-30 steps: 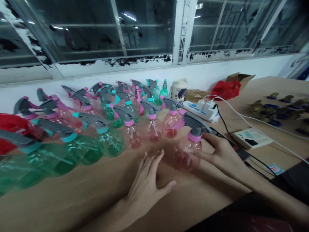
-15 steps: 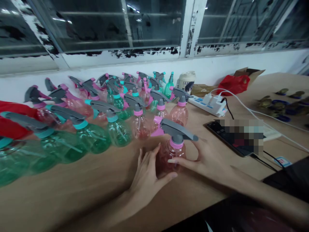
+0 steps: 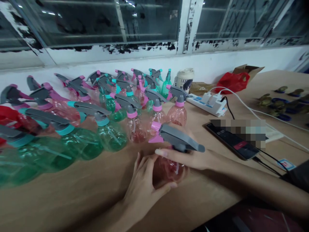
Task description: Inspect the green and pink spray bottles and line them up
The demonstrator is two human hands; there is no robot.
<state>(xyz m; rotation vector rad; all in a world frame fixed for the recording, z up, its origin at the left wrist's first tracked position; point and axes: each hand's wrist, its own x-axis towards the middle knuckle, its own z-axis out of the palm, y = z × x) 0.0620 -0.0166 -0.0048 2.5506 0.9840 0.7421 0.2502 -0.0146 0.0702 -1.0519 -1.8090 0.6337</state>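
Observation:
A pink-tinted clear spray bottle (image 3: pixel 172 170) stands upright on the table in front of me, its grey and pink trigger head (image 3: pixel 177 137) pointing its nozzle to the left. Around the bottle's round body from the left curves my left hand (image 3: pixel 142 180), thumb at the front. My right hand (image 3: pixel 193 158) wraps the neck just under the trigger head, thumb reaching across the front and hiding the pink collar; its other fingers are mostly hidden behind the head. Nearby stand a pink spray bottle (image 3: pixel 135 129) and a green spray bottle (image 3: pixel 111 137).
More spray bottles crowd the left and back. A paper cup (image 3: pixel 185 79), a white power strip (image 3: pixel 205 104) with chargers and cables, and a phone (image 3: pixel 233 141) lie right. Behind are a red bag (image 3: pixel 233 82) and small dark-gold parts (image 3: pixel 277 104) at far right.
My right hand has moved up from the bottle's body to its neck, its thumb now across the collar. My left hand stays around the body. The view has shifted slightly.

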